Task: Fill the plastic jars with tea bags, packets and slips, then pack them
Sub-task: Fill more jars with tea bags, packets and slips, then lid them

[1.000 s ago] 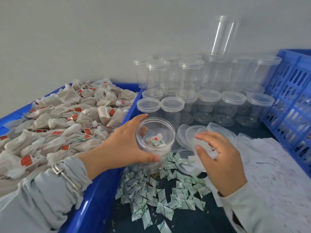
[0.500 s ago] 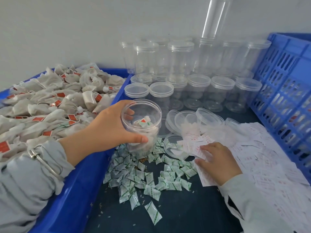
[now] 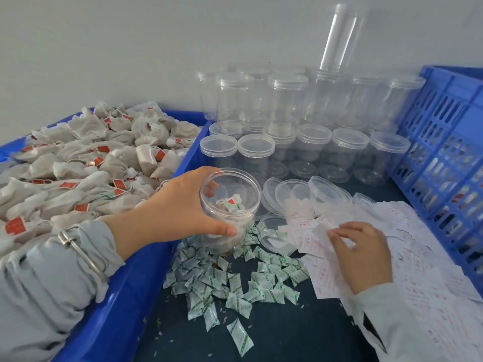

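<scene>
1. My left hand wraps round the open jar — thumb on its near side, fingers curled behind, where I see them only through the clear wall.
2. The jar stands at the far edge of the scattered packets, next to the tray's blue wall; inside lie tea bags with a red tag on top. How many, I cannot tell — the plastic blurs them.
3. My right hand rests on the slips, fingertips pinching the edge of one slip; how firmly is hard to make out.
4. The tea bags fill the blue tray on the left, cut off by the picture's edge.
5. Lidded jars stand in stacked rows against the wall; the back ones blur together.
6. Loose lids lie just behind the slips, some partly covered.
7. The blue crate at the right is cut off; its contents are unclear.
</scene>
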